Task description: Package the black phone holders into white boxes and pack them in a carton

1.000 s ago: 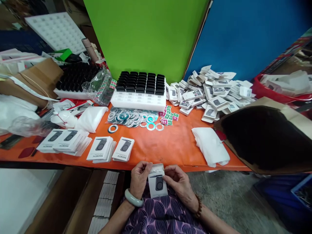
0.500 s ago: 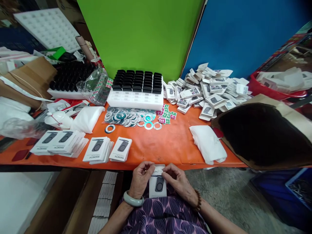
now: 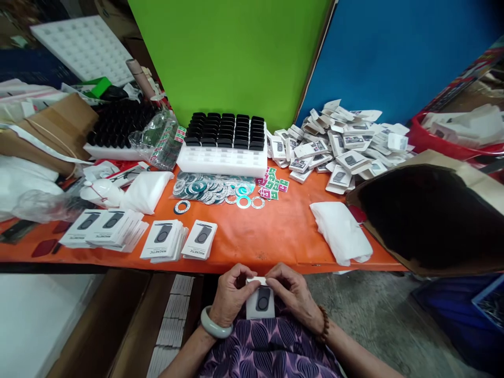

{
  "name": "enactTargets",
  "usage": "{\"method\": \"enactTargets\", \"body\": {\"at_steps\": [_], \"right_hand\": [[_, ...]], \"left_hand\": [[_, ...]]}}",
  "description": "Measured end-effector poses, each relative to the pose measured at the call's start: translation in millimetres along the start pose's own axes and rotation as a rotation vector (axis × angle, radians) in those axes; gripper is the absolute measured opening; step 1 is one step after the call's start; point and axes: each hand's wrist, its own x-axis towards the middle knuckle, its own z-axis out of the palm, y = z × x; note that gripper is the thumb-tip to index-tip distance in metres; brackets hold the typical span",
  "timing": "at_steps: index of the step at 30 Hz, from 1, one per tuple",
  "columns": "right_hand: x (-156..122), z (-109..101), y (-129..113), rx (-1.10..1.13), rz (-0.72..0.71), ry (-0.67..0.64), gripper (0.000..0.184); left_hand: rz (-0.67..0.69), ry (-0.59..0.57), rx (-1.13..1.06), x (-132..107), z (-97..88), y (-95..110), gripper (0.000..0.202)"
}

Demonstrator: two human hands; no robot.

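Note:
Over my lap is a small white box printed with a dark device that has a ring on it. My left hand pinches the box's top left corner, thumb on the front by the flap. At the top right corner my right hand grips in the same way. Both thumbs press at the box's top end, where the white flap shows between them. Nearest on the table are stacks of similar boxes marked MAGNETIC, one stack beyond my left hand.
A foam tray of black devices stands at the back. In front lie a bag of ring stickers and green and pink labels. Many loose boxes are heaped right. A white cloth-like bundle lies near an open paper bag.
The box's top flap, raised and open before, is now folded down between my thumbs. My hands stay at the top corners, and the whole view has shifted slightly.

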Motion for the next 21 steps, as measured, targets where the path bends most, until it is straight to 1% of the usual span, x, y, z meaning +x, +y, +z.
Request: {"method": "enactTargets", "body": {"at_steps": [2,4,7,9,11,13,16,19,21], "right_hand": [[-0.5,0.6,1.2,-0.022,0.03,0.049,0.03],[-0.4,1.7,3.5,-0.012,0.077,0.071,0.031],[1.4,2.2,4.1,0.008,0.15,0.066,0.033],[2.9,2.4,2.4,-0.01,0.181,0.057,0.034],[3.3,3.4,0.5,-0.033,0.191,0.048,0.036],[2.2,5.3,-0.4,-0.04,0.199,0.043,0.037],[-1.5,7.9,1.0,-0.024,0.229,0.047,0.039],[-9.1,7.8,5.0,-0.034,0.261,0.054,0.038],[-18.2,6.4,7.7,-0.059,0.248,0.033,0.036]], "left_hand": [[-0.032,0.006,-0.022,-1.8,4.1,3.9,0.021],[-0.092,0.01,-0.082,-2.4,8.0,7.3,0.022],[-0.159,0.053,-0.186,-1.5,11.6,8.9,0.022],[-0.17,0.094,-0.222,-0.9,12.4,6.6,0.02],[-0.173,0.111,-0.234,-1.4,12.4,2.0,0.018],[-0.17,0.102,-0.245,-3.2,11.4,-3.8,0.018],[-0.149,0.066,-0.234,-8.9,7.6,-10.8,0.024],[-0.138,0.015,-0.202,-18.6,2.4,-13.6,0.03],[-0.115,-0.017,-0.163,-26.7,0.0,-14.0,0.031]]}}
